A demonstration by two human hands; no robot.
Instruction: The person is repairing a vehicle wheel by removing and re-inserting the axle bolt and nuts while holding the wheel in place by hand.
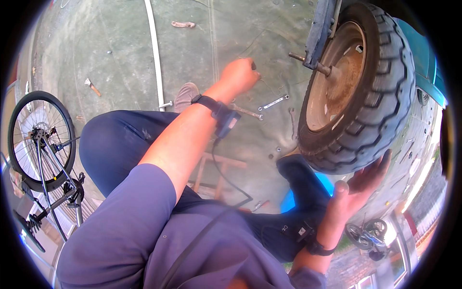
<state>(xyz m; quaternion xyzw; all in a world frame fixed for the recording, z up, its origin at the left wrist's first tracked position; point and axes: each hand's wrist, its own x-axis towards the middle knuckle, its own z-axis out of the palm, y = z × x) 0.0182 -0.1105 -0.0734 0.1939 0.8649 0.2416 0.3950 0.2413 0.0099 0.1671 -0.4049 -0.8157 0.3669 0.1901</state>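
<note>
A chunky-treaded wheel (390, 91) stands at the right, its rusty rim facing left. A dark metal fork arm (318, 36) carries it, with a threaded axle (297, 57) sticking out to the left. My left hand (239, 75) is closed over the ground left of the axle; a small dark spot shows at its fingers, too unclear to name. My right hand (358, 188) is open, fingers stretched out at the tyre's lower edge; whether it touches the tread I cannot tell. Between my left hand and the wheel lies a shiny combination wrench (273, 102).
More wrenches (248, 112) (292, 123) and small nuts (278, 149) lie on the green ground sheet (115, 29). A white pipe (155, 53) runs along the left, beyond it a hammer (92, 87). An upturned bicycle (43, 144) stands far left. A cable (231, 180) hangs from my left wrist.
</note>
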